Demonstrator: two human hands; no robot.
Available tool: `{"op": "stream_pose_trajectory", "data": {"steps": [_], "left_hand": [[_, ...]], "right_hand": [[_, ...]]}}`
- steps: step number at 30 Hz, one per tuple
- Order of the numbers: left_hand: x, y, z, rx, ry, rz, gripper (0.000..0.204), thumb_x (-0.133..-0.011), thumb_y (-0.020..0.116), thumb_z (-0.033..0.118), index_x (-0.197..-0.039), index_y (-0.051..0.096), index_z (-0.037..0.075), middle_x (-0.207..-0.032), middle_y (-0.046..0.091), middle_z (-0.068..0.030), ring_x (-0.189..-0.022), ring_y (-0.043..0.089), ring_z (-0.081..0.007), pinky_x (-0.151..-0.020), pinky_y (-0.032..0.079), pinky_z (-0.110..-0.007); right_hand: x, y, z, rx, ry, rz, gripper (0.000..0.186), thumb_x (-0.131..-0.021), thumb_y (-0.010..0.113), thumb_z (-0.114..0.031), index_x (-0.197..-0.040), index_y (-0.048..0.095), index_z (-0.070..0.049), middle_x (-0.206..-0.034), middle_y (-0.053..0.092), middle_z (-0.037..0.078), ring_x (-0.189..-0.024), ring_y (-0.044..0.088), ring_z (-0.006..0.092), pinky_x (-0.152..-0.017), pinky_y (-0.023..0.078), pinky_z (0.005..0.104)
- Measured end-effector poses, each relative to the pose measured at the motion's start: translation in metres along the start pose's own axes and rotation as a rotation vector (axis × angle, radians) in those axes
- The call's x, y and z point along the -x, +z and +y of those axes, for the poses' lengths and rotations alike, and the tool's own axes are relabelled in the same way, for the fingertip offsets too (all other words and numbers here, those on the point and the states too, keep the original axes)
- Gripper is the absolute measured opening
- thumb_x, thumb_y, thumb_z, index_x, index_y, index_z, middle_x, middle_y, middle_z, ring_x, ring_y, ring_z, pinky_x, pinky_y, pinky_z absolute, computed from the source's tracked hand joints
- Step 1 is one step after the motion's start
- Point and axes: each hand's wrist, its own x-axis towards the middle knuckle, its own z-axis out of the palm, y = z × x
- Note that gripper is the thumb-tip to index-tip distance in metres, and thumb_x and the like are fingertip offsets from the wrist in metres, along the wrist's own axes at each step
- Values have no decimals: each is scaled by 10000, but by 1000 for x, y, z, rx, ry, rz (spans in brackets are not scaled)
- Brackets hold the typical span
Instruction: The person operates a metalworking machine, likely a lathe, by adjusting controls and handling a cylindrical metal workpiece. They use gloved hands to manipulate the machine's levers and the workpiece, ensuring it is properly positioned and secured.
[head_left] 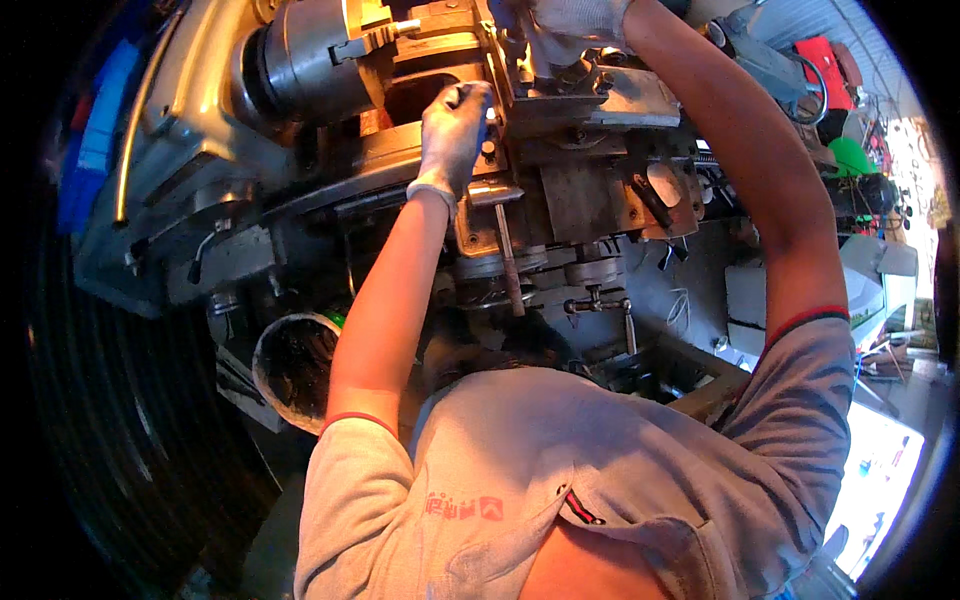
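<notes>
Left hand (452,135): fingers curled, any grip unclear
Right hand (580,20): finger state unclear
Lathe chuck (312,62): best keep hands clear

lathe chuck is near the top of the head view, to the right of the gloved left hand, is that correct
Not quite: the lathe chuck is to the left of the gloved left hand, not to its right, as the head view shows. It is indeed near the top.
</notes>
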Motion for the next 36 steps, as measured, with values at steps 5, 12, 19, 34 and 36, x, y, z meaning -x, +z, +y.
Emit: {"op": "stream_pose_trajectory", "data": {"steps": [5,12,19,34,36], "left_hand": [[-94,-9,-28,202,72,-52,250,-947,677,330,-1097,663,131,-1008,665,-12,-868,621,-137,-712,516,-303],[-170,13,-38,250,-195,-253,478,-887,571,679,-1058,617,235,-896,628,4,-788,585,-182,-680,480,-389],[-199,28,-50,380,-263,-244,244,-989,546,433,-948,628,207,-743,614,58,-604,574,-87,-589,504,-266],[-190,42,-69,1206,-459,-559,395,-1021,419,452,-1005,634,121,-874,616,-51,-762,566,-203,-762,408,-346],[-203,18,-88,1704,-496,-915,424,-1066,299,409,-1089,598,110,-990,611,-62,-928,562,-197,-960,369,-339]], "right_hand": [[45,-65,-44,-11,110,176,227,-724,625,-40,-940,690,-10,-905,708,172,-812,683,288,-749,540,387],[293,-37,-40,-931,955,413,217,-929,611,-223,-1057,720,-86,-961,708,179,-872,696,253,-729,557,368],[461,151,35,-1177,1516,515,295,-947,547,-169,-1137,681,12,-1030,701,93,-854,668,189,-756,545,328],[476,265,57,-109,1403,-184,503,-875,613,-291,-1363,564,-178,-1201,646,253,-1036,637,464,-924,516,512],[422,244,42,-103,1431,-177,500,-866,608,-299,-1345,574,-158,-1209,648,236,-1079,615,455,-958,487,524]]}}
